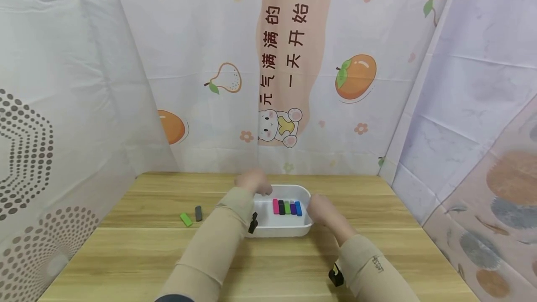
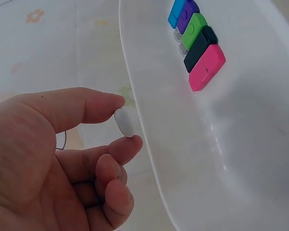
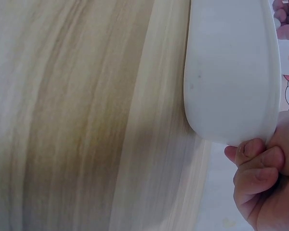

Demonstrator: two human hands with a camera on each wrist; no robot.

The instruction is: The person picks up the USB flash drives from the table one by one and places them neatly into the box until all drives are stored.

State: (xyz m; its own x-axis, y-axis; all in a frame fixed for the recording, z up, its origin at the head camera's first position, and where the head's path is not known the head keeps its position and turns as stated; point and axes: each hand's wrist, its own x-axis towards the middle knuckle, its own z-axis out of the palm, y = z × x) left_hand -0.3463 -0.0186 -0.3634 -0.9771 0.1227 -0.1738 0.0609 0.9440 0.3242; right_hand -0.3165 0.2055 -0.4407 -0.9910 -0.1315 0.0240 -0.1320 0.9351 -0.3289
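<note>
The person's hands are well apart, at opposite ends of a smooth white tray (image 1: 278,231) with rounded corners and a thin rim. The left hand (image 2: 43,168) pinches a small, smooth white oval piece (image 2: 124,122) between thumb and index fingertip, near the tray's rim; its other fingers are curled in. The right hand (image 3: 279,202) grips the tray's right end, fingers bent against the outer wall. Inside the tray, flat oblong sticks lie side by side in a row: pink (image 2: 207,68), black (image 2: 201,49), green, purple and blue, with clear, glossy bits (image 2: 183,49) beside them. The tray sits on a wood-grained table (image 1: 168,250), where a loose green stick (image 1: 186,219) and a grey stick (image 1: 199,213) lie to the left. Creased printed cloth (image 1: 209,120) hangs behind.
</note>
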